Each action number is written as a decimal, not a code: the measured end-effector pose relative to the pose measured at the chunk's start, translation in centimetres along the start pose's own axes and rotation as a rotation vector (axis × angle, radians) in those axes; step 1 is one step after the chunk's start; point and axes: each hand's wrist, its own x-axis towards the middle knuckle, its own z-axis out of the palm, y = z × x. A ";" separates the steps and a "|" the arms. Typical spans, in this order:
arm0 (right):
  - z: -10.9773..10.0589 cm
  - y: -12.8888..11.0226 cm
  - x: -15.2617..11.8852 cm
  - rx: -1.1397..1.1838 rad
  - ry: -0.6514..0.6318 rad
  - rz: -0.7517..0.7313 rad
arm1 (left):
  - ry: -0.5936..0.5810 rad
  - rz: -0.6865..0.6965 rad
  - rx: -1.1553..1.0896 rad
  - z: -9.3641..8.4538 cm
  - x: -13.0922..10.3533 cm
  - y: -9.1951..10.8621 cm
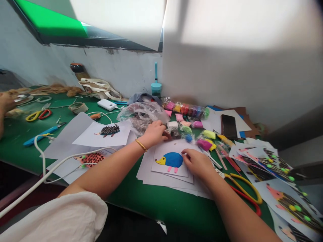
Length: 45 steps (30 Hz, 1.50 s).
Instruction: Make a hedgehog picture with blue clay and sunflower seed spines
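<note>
A white card with a clay hedgehog (173,159), blue-bodied with a yellow face and pink legs, lies on a stack of white paper (161,180). My right hand (198,164) rests at the card's right edge, fingers curled together beside the blue body; anything between the fingertips is too small to name. Beyond the card, my left hand (154,133) reaches toward a clear plastic bag (145,112) with dark brown bits inside. Its fingers are bent, and their tips are partly hidden among small wrapped packets. A magenta clay packet (204,144) lies between the hands and the wall side.
Scissors with yellow and red handles (246,188) lie right of my right arm. Finished hedgehog pictures (285,198) overlap at the right. A phone (228,126) rests on paper. A white cable (43,161) crosses the left. Another person's hand (6,102) shows far left.
</note>
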 end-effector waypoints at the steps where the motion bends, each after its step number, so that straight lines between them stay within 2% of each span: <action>1: 0.0 0.0 0.0 0.003 0.004 0.004 | -0.012 -0.012 -0.021 -0.1 0.1 0.2; 6: -0.1 0.1 0.0 0.053 0.049 0.002 | -0.015 -0.013 -0.160 -0.9 -0.4 0.5; 10: 0.2 0.5 0.0 0.227 0.160 -0.010 | 0.054 0.016 -0.436 -1.3 -1.3 2.1; 14: 0.3 1.2 0.4 0.501 0.195 -0.038 | -0.029 0.102 -0.711 -0.7 -1.3 4.7; 17: -0.2 2.2 0.9 0.531 0.224 -0.001 | -0.019 0.057 -0.809 -0.9 -0.5 4.3; 19: -0.7 3.1 1.4 0.411 0.259 0.074 | 0.032 -0.091 -0.688 -1.5 -0.2 2.7; 21: -1.1 3.9 1.8 0.249 0.257 0.164 | -0.037 -0.205 -0.464 -2.0 -0.2 0.8; 23: -1.2 4.4 2.1 0.129 0.239 0.251 | -0.196 -0.184 -0.276 -2.2 -0.8 -0.5; 26: -1.2 4.5 2.1 0.042 0.233 0.293 | -0.234 -0.182 -0.166 -1.4 -2.1 -0.9; 29: -1.1 4.2 1.8 -0.002 0.308 0.216 | -0.185 -0.186 -0.107 -0.2 -3.1 -0.5; 32: -0.6 3.5 1.4 -0.013 0.356 0.054 | -0.132 -0.143 -0.056 0.7 -3.3 -0.5; 36: 0.3 1.4 1.4 -0.057 0.235 -0.205 | -0.103 -0.051 -0.042 1.4 -3.4 -0.5; 42: 0.3 -1.5 4.3 -0.257 0.067 -0.351 | -0.109 -0.032 -0.054 1.9 -3.2 0.0; 45: -0.2 -1.5 6.3 -0.346 0.029 -0.320 | -0.106 -0.028 -0.080 2.1 -3.0 0.0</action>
